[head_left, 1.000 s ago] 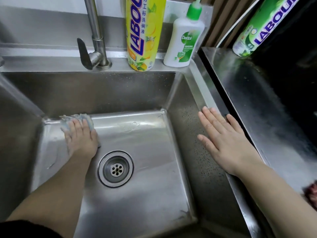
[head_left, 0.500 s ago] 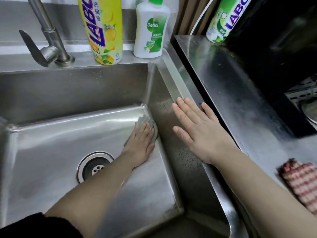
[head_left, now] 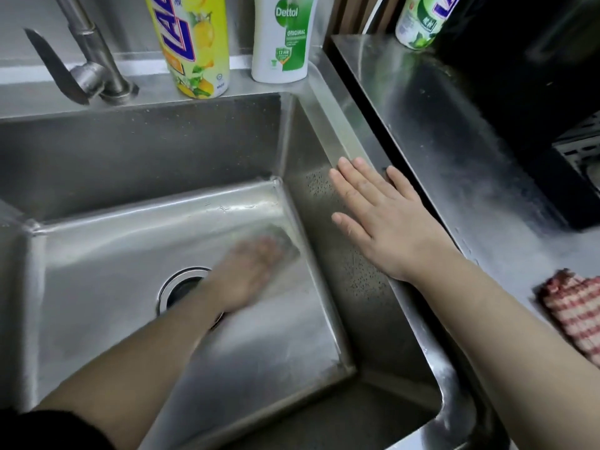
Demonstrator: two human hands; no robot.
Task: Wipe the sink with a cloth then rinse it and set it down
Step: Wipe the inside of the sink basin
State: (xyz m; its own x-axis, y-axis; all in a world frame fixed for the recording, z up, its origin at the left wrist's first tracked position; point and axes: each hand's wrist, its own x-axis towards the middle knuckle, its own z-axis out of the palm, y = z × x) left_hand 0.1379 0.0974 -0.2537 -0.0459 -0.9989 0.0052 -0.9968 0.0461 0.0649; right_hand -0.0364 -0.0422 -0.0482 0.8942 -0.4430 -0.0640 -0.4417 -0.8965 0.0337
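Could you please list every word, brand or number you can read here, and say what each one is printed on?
"Dettol", "ORIGINAL", "12 HR": white bottle on the sink ledge.
"LA", cut off by the frame: yellow bottle.
Green bottle: only part of one large letter shows; small characters unreadable.
Smaller print on all three: too small to read.

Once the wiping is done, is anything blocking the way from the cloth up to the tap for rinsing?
Nothing visible does. The left hand presses the cloth on the sink floor; the basin up to the tap is open.
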